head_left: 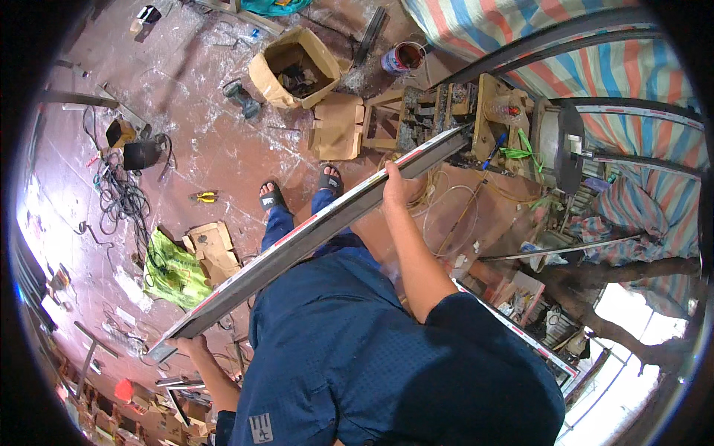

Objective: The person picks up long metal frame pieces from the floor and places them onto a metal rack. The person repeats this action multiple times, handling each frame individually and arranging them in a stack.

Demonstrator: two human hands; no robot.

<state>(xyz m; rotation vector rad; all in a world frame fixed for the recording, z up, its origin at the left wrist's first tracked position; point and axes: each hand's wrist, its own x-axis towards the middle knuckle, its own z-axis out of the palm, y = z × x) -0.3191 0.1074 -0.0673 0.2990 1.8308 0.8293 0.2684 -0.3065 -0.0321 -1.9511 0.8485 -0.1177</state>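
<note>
A navy short-sleeved shirt point(320, 327) with a pale patch point(261, 429) tops blue trousers point(278, 226) and dark open-toed slides point(270, 200).

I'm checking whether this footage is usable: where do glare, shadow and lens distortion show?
Head view: glare bleaches the floor at the left edge; a dark shadow covers part of the navy shirt; fisheye bends the dark rail at upper right, and the corners go black; the long metal profile, left hand and right hand look fairly sharp.

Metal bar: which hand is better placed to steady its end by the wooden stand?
Right, probably: the right hand grips the metal bar nearer the wooden stand; the left hand holds near its opposite end.
</note>
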